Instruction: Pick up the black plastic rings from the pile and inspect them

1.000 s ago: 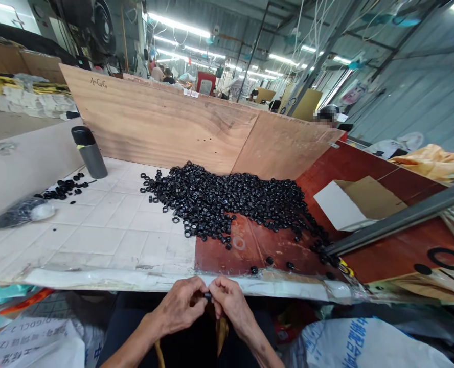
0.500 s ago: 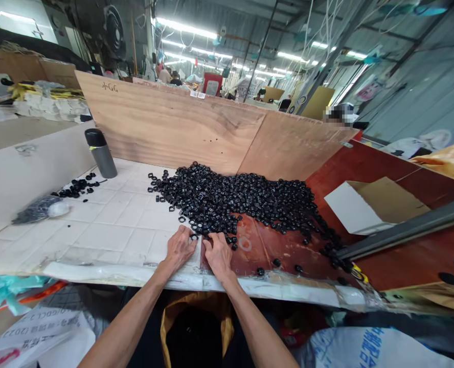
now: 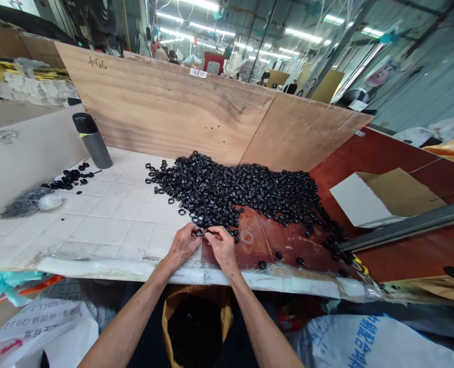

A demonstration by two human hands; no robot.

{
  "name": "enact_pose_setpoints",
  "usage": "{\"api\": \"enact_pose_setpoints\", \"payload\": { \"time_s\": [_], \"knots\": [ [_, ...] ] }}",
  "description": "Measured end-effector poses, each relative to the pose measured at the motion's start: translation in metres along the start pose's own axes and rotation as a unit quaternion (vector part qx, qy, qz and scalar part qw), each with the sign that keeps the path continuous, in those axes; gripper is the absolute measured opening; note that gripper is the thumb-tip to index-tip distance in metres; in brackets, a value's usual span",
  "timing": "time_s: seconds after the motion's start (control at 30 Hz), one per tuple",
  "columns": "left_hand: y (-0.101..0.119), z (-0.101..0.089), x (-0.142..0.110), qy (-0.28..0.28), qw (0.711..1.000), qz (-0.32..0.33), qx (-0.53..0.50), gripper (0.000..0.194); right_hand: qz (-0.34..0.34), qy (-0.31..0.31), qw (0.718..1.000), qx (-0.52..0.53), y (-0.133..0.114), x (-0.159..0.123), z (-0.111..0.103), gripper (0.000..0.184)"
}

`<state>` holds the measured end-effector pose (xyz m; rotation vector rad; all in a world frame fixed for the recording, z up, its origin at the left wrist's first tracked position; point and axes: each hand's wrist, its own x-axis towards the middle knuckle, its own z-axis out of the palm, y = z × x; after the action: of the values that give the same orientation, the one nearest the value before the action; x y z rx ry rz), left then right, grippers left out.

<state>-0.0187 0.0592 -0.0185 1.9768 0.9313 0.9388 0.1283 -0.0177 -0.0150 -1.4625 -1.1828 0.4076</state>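
A wide heap of small black rings (image 3: pixel 219 189) is spread over the worktop in front of me. At its near edge, my left hand (image 3: pixel 184 244) is closed in a pinch on one black ring (image 3: pixel 199 233). My right hand (image 3: pixel 222 247) faces it, thumb and fingertips pressed together close to that ring. A dark bit seems to show at the right fingertips, too small to name. The hands are a short gap apart, above the seam between the white left part of the table and the red-brown right part.
A grey bottle (image 3: pixel 92 140) and a plastic bag of dark bits (image 3: pixel 25 202) stand left. Plywood boards (image 3: pixel 165 102) close the back. An open carton (image 3: pixel 365 199) and a metal bar (image 3: pixel 407 225) lie right. Below the table edge, between my arms, is a yellow-brown sack (image 3: pixel 167 319).
Both hands have lifted slightly from the tabletop and turned toward each other, and the ring in the left fingers now faces the right fingertips. The camera view has shifted a little.
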Motion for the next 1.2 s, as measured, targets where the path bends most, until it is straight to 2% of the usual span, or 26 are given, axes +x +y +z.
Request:
{"api": "enact_pose_setpoints", "payload": {
  "time_s": [0.2, 0.4, 0.5, 0.63, 0.8, 0.93, 1.0, 1.2],
  "knots": [
    [-0.003, 0.001, 0.001, -0.01, 1.0, 0.016, -0.022, 0.034, -0.037, -0.064, 0.997, 0.032, 0.003, 0.001, -0.002, 0.02],
    [0.001, 0.0, 0.003, -0.001, 0.994, 0.032, -0.1, 0.027, 0.058, -0.005, 0.996, 0.065, 0.003, 0.002, 0.0, 0.021],
    [0.004, -0.003, 0.003, 0.0, 0.994, 0.049, -0.102, 0.028, 0.03, -0.017, 0.998, 0.056, -0.001, 0.002, -0.002, 0.013],
    [0.008, -0.006, 0.003, -0.025, 0.993, 0.061, -0.099, 0.028, 0.006, -0.038, 0.997, 0.067, -0.005, 0.003, -0.004, 0.015],
    [0.012, -0.006, 0.002, -0.029, 0.989, 0.002, -0.142, 0.024, -0.006, -0.046, 0.996, 0.079, -0.004, 0.003, -0.003, 0.016],
    [0.011, -0.004, 0.001, -0.032, 0.979, -0.059, -0.193, 0.026, 0.033, -0.022, 0.996, 0.083, -0.003, 0.003, -0.002, 0.015],
    [0.012, -0.004, 0.001, -0.031, 0.978, -0.057, -0.197, 0.025, 0.041, -0.013, 0.996, 0.079, -0.005, 0.004, -0.003, 0.014],
    [0.013, -0.006, 0.001, -0.025, 0.979, -0.033, -0.2, 0.023, -0.005, -0.005, 0.998, 0.058, -0.008, 0.006, -0.007, 0.009]
  ]
}}
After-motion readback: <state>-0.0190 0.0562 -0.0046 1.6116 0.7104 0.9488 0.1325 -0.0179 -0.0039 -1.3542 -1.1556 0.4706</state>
